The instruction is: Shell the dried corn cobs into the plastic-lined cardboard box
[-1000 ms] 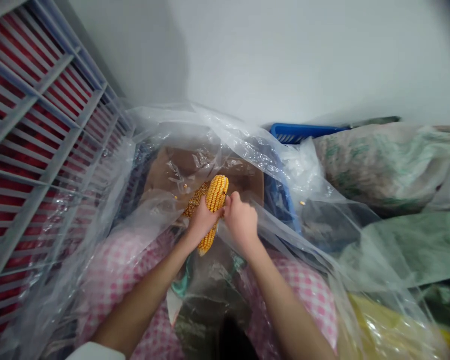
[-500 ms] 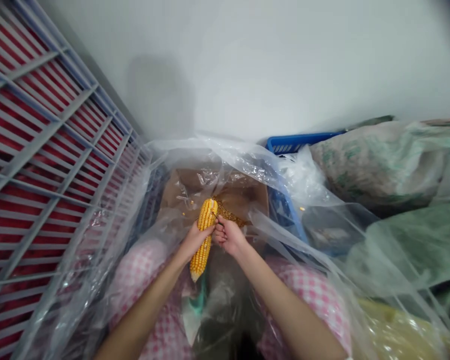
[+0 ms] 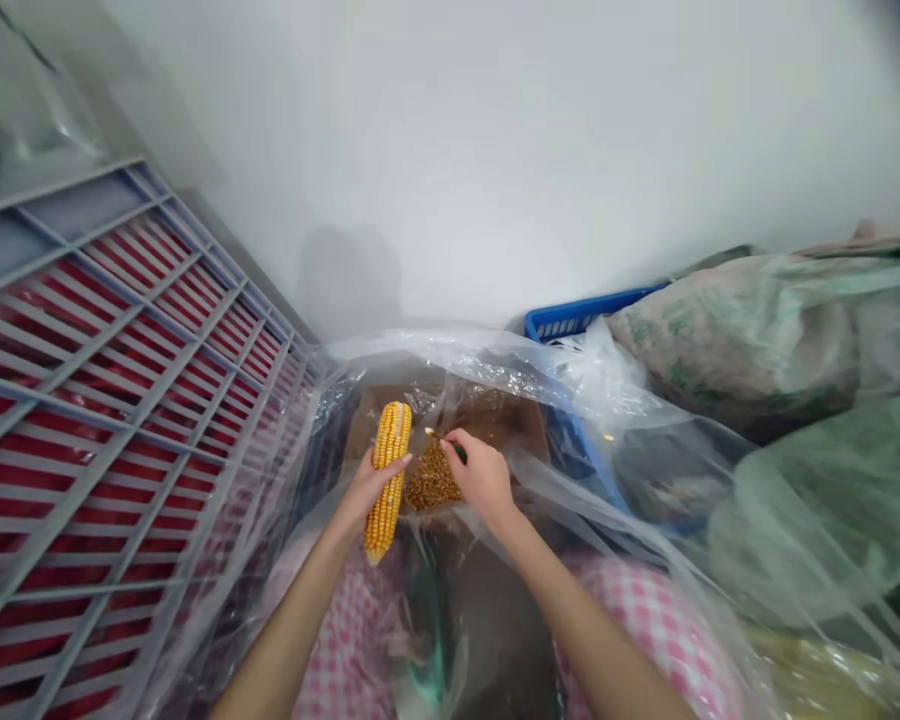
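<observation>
My left hand (image 3: 369, 487) is wrapped around an ear of corn (image 3: 387, 482), which stands tilted with its narrow end down. Along the cob's upper part, a pale strip shows between the yellow kernels. My right hand (image 3: 480, 470) is apart from the cob, its fingers pinched on a thin pointed tool (image 3: 461, 454) with a dark green part showing in the grip. A pale speck sits at the tool's tip; its kind is too small to tell. Below lies a heap of loose corn kernels (image 3: 433, 480) in a plastic-lined cardboard box (image 3: 521, 420).
A crate with slatted sides (image 3: 135, 400), red behind its slats, rises on the left. Clear plastic sheeting (image 3: 450, 345) surrounds the box. To the right are a blue basket (image 3: 570, 315), a stuffed woven sack (image 3: 750, 330) and a green bag (image 3: 832, 500). A white wall (image 3: 495, 180) stands ahead.
My right hand has moved off the cob to the right, over the kernel heap. The cob in my left hand has shifted left. The view has also tilted up and turned slightly.
</observation>
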Motion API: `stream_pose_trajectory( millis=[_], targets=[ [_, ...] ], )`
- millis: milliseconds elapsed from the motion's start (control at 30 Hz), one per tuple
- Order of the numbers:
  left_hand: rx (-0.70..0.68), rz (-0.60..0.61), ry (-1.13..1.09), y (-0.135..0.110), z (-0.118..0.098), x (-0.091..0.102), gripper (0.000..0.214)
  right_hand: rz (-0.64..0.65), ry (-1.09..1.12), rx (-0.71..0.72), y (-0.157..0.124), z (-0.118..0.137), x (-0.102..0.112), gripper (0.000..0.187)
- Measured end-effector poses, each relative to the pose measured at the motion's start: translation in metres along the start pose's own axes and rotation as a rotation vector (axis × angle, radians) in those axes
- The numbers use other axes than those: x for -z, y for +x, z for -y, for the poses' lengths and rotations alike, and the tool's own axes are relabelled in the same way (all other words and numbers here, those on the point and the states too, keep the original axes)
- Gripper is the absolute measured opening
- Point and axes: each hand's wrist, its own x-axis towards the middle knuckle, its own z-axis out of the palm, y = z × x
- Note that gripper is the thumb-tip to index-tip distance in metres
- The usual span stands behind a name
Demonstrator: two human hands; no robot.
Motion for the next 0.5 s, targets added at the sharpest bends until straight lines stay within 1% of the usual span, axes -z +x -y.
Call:
stream_pose_trajectory(
  millis=[67,133,233,300,367,433,500],
  targets=[
    [-0.03,-0.009,0.026,-0.001,-0.003,0.0,0.062,0.023,-0.02,0.006,-0.004,0.006,-0.006,0.02],
    [-0.08,-0.028,0.027,-0.002,-0.002,-0.005,0.062,0.063,0.006,0.016,-0.007,0.01,-0.012,0.021],
    [-0.181,-0.102,-0.023,0.0,0.002,-0.015,0.058,0.087,0.114,0.061,-0.011,0.014,-0.017,0.024],
    [-0.196,-0.143,-0.094,0.004,0.002,-0.019,0.055,0.084,0.176,0.071,-0.012,0.014,-0.014,0.026],
    [-0.136,-0.17,-0.174,0.011,-0.003,-0.018,0.05,0.06,0.216,0.058,-0.011,0.012,-0.009,0.026],
    [-0.022,-0.167,-0.222,0.018,-0.01,-0.011,0.046,0.017,0.263,0.02,-0.009,0.009,-0.002,0.027],
    [0.087,-0.097,-0.208,0.024,-0.015,-0.001,0.051,-0.014,0.336,-0.01,-0.005,0.005,0.004,0.029]
  ],
)
